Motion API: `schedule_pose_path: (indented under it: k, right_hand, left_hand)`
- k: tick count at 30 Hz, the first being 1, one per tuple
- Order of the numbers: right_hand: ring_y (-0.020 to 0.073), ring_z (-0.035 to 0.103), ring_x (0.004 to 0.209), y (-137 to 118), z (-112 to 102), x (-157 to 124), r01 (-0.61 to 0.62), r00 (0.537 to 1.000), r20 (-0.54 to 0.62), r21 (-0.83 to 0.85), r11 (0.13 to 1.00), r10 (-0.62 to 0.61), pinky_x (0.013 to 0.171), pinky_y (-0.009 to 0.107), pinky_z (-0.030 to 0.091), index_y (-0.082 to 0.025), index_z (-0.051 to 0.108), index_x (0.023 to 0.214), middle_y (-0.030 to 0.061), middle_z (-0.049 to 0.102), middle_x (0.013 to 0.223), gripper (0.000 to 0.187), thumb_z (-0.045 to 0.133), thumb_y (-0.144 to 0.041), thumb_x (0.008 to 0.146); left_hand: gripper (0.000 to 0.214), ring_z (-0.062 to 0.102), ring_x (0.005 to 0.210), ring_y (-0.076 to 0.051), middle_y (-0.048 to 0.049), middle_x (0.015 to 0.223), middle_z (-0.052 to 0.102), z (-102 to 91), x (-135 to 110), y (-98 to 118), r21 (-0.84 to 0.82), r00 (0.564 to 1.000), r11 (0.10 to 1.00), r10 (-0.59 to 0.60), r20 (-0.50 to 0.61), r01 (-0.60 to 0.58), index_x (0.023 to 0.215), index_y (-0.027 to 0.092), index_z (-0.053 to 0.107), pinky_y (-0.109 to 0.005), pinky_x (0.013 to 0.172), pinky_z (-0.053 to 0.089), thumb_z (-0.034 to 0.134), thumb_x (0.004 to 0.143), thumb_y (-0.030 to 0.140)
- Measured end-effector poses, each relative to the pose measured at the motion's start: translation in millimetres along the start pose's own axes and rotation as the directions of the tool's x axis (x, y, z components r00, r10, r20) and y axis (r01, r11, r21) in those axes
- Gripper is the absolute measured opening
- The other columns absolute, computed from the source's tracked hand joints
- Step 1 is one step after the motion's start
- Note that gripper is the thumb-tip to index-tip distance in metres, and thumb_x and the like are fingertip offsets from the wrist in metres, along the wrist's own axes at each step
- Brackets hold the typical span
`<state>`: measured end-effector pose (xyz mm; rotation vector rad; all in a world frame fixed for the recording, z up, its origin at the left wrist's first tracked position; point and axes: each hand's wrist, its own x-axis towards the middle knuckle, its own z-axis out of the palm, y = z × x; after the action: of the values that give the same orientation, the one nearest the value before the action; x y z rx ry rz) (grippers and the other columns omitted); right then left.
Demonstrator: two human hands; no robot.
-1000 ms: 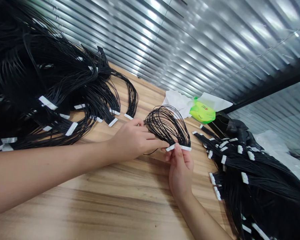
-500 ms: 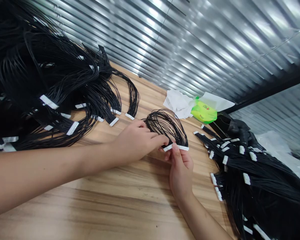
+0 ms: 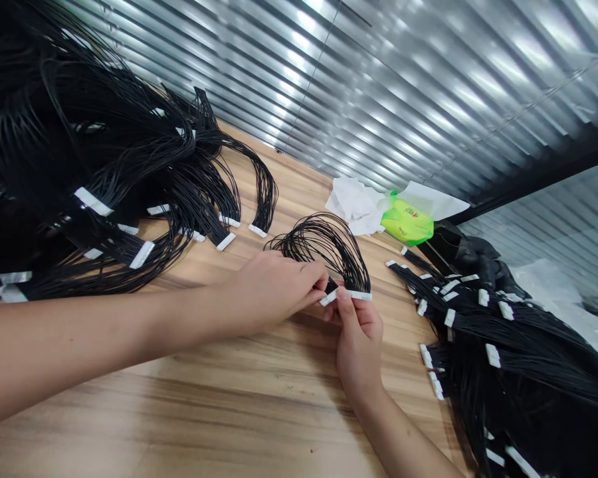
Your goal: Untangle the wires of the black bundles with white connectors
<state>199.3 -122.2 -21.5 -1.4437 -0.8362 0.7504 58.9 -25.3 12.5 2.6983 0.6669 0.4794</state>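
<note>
A looped black wire harness point(image 3: 323, 249) with two white connectors point(image 3: 351, 295) is held just above the wooden table point(image 3: 239, 398). My right hand point(image 3: 359, 342) pinches the connectors from below, thumb on top. My left hand point(image 3: 274, 287) reaches in from the left, its fingertips closed on the wires right beside the left connector. Both hands meet at the connector ends, and the loop arches away behind them.
A big heap of black harnesses with white connectors point(image 3: 80, 166) covers the left of the table. Another pile point(image 3: 503, 345) lies at the right edge. White paper and a green packet point(image 3: 406, 224) sit at the back, by a corrugated metal wall point(image 3: 379, 86).
The loose wire end that hung below the connectors a second ago has gone. My left fingers have closed in on the wires by the connector, and the loop has shifted slightly left.
</note>
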Motion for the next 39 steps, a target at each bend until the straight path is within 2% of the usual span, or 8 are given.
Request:
schedule_pose_path:
  k: [7, 21, 25, 29, 33, 35, 37, 39]
  right_hand:
    - [0.0116, 0.047, 0.053, 2, 2, 3, -0.005, 0.998, -0.055, 0.066, 0.998, 0.008, 0.055, 0.026, 0.040, -0.018, 0.062, 0.075, -0.0034, 0.056, 0.056, 0.027, 0.064, -0.044, 0.081]
    - [0.0105, 0.047, 0.054, 1, 1, 3, 0.000, 0.999, -0.036, 0.061, 0.998, 0.002, 0.055, 0.024, 0.039, -0.017, 0.064, 0.073, -0.0027, 0.059, 0.058, 0.025, 0.066, -0.041, 0.081]
    - [0.0104, 0.047, 0.054, -1, 2, 2, -0.010, 0.999, -0.033, 0.027, 1.000, 0.011, 0.056, 0.024, 0.039, -0.018, 0.062, 0.069, -0.0040, 0.056, 0.056, 0.028, 0.066, -0.043, 0.081]
    - [0.0104, 0.047, 0.053, 1, 1, 3, -0.075, 0.995, -0.054, 0.085, 0.994, 0.080, 0.055, 0.025, 0.038, -0.018, 0.058, 0.066, -0.0047, 0.054, 0.055, 0.032, 0.067, -0.045, 0.080]
    - [0.0097, 0.043, 0.053, 4, -1, 4, -0.117, 0.986, -0.098, 0.193, 0.974, 0.138, 0.055, 0.024, 0.035, -0.019, 0.054, 0.069, -0.0060, 0.051, 0.054, 0.032, 0.064, -0.046, 0.083]
    - [0.0097, 0.042, 0.054, 5, -2, 3, -0.103, 0.986, -0.111, 0.209, 0.972, 0.128, 0.055, 0.023, 0.035, -0.019, 0.056, 0.074, -0.0066, 0.051, 0.054, 0.028, 0.063, -0.045, 0.084]
    - [0.0099, 0.042, 0.053, 4, -1, 3, -0.089, 0.986, -0.117, 0.218, 0.972, 0.117, 0.055, 0.024, 0.035, -0.020, 0.056, 0.078, -0.0070, 0.050, 0.054, 0.026, 0.062, -0.045, 0.084]
    - [0.0102, 0.043, 0.053, 4, -1, 4, -0.070, 0.987, -0.126, 0.217, 0.974, 0.099, 0.055, 0.024, 0.036, -0.020, 0.056, 0.076, -0.0068, 0.050, 0.054, 0.027, 0.063, -0.045, 0.083]
  left_hand:
    - [0.012, 0.062, 0.074, -0.014, 0.0055, 0.086, 0.069, 9.8, -3, -10, 0.074, 0.962, 0.991, 0.127, -0.240, -0.112, 0.096, 0.021, 0.059, -0.029, 0.067, 0.031, 0.052, 0.094, 0.030]
    - [0.012, 0.059, 0.077, -0.012, 0.0029, 0.087, 0.065, 6.7, -1, -10, -0.229, 0.996, 0.973, 0.022, -0.086, -0.041, 0.092, 0.018, 0.059, -0.024, 0.067, 0.036, 0.050, 0.094, 0.026]
    - [0.012, 0.057, 0.077, -0.017, -0.0009, 0.085, 0.063, 7.5, 1, -8, -0.036, 0.985, 0.993, 0.107, -0.135, -0.113, 0.088, 0.016, 0.058, -0.029, 0.070, 0.036, 0.049, 0.093, 0.023]
    - [0.024, 0.054, 0.072, -0.018, -0.0019, 0.079, 0.063, 3.9, -1, -9, 0.202, 0.887, 0.939, 0.332, -0.322, -0.278, 0.076, 0.017, 0.058, -0.035, 0.073, 0.037, 0.047, 0.092, 0.031]
    - [0.043, 0.049, 0.061, -0.013, 0.0010, 0.063, 0.059, 3.5, -8, -4, 0.106, 0.694, 0.773, 0.613, -0.377, -0.625, 0.060, 0.018, 0.051, -0.031, 0.067, 0.040, 0.049, 0.091, 0.047]
    - [0.044, 0.046, 0.054, -0.012, 0.0025, 0.055, 0.054, 6.5, -11, -2, 0.011, 0.666, 0.710, 0.666, -0.336, -0.704, 0.056, 0.018, 0.048, -0.028, 0.057, 0.037, 0.050, 0.091, 0.045]
    - [0.039, 0.046, 0.051, -0.011, 0.0029, 0.056, 0.055, 9.0, -13, 0, -0.067, 0.717, 0.737, 0.627, -0.305, -0.673, 0.061, 0.018, 0.050, -0.028, 0.049, 0.033, 0.046, 0.095, 0.038]
    - [0.030, 0.049, 0.051, -0.009, 0.0037, 0.061, 0.059, 9.4, -13, -1, -0.204, 0.832, 0.819, 0.474, -0.287, -0.537, 0.073, 0.017, 0.054, -0.024, 0.048, 0.034, 0.041, 0.097, 0.029]
